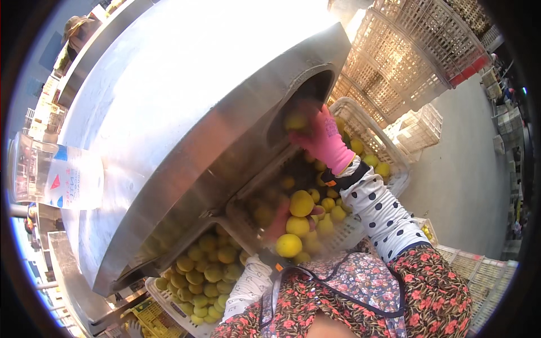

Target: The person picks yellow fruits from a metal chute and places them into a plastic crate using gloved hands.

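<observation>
My right hand [322,137], in a pink glove, is at a dark rounded opening [310,91] in the steel table's side. A blurred yellow-green round fruit [296,121] is in its fingers. Lower down, my left hand [280,222] is blurred and partly hidden behind the yellow fruits [298,227] it holds, several of them stacked against the palm and fingers. Both hands are above a white plastic crate [393,169] with more yellow fruits in it. Beside my left forearm, a second white crate [162,298] is heaped with similar fruits.
The steel table [169,84] curves across the front, glaring with light. A clear plastic cup [59,175] bearing print stands at its left. Tall stacks of slatted crates [393,63] rise at the right. A yellow crate [156,314] is low at the left; grey floor [456,169] lies right.
</observation>
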A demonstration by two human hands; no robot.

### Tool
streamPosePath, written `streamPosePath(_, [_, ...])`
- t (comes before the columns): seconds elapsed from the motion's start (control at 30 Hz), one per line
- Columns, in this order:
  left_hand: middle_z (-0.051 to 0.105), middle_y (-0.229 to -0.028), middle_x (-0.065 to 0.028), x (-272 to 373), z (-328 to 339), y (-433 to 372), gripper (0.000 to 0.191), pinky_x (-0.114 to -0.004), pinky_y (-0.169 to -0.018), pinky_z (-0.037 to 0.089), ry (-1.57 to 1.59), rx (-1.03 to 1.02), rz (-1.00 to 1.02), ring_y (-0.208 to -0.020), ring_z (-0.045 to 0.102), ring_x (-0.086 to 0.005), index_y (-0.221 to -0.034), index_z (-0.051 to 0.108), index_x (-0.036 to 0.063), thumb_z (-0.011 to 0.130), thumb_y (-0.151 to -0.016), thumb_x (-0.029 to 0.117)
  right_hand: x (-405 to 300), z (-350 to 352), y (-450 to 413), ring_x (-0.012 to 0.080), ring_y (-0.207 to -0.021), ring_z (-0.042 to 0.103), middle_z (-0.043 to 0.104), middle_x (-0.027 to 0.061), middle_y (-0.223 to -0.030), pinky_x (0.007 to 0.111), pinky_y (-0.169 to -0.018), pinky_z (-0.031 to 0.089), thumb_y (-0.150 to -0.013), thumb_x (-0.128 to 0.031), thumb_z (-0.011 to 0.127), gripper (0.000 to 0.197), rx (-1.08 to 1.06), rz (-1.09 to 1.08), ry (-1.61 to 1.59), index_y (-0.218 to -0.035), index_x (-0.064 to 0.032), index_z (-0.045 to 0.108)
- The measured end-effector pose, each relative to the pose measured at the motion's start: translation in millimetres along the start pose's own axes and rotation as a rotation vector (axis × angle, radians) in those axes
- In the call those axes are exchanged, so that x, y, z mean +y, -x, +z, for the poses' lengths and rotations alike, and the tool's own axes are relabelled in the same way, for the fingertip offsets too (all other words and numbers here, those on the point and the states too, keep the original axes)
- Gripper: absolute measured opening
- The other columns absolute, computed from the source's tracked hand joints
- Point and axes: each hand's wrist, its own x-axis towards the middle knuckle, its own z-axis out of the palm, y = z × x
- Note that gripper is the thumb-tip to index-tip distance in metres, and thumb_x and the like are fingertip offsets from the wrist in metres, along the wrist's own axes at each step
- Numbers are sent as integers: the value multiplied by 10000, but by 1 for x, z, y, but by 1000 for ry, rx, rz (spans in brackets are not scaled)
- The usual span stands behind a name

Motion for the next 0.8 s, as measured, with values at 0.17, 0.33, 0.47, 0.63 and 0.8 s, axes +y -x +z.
streamPosePath(0.17, [640, -1206, -170, 5, -3, -5, 783, -355, -732, 491, 46, 100, 23, -768, 572, -191, -1218, 592, 37, 544, -835, 718, 10, 6, 7, 421, -1102, 526, 561, 202, -1200, 491, -959, 444, -731, -307, 762, 606, 76, -46, 207, -1264, -102, 561])
streamPosePath(0.33, [642, -1204, -165, 1, 7, 4, 800, -360, -742, 491, 0, 195, 84, -774, 563, -185, -1216, 596, 43, 541, -822, 736, 9, -8, 11, 401, -1091, 542, 594, 214, -1129, 483, -936, 458, -725, -319, 753, 571, 15, -11, -74, -1241, -136, 591])
streamPosePath(0.47, [652, -1180, -164, 12, 15, -1, 787, -354, -707, 502, 62, 193, 83, -721, 563, -179, -1212, 604, 54, 527, -831, 738, -4, 14, -28, 406, -1015, 568, 602, 223, -1083, 470, -901, 465, -722, -308, 735, 424, 146, -20, 163, -1057, -64, 649])
streamPosePath(0.63, [635, -1182, -172, 28, 9, -10, 660, -385, -792, 557, 264, 22, 62, -844, 651, -236, -1227, 582, 34, 512, -903, 605, -39, -24, 20, 347, -965, 635, 611, 177, -1160, 365, -772, 523, -746, -198, 762, 570, 386, -209, -184, -1251, -31, 558])
streamPosePath(0.8, [613, -1224, -165, 10, 32, -11, 592, -408, -983, 504, 91, 155, 410, -1094, 616, -295, -1224, 582, 37, 502, -939, 550, -55, -30, 128, 316, -986, 646, 569, 142, -1248, 388, -818, 525, -709, -205, 789, 682, -494, -407, -183, -1323, -76, 523])
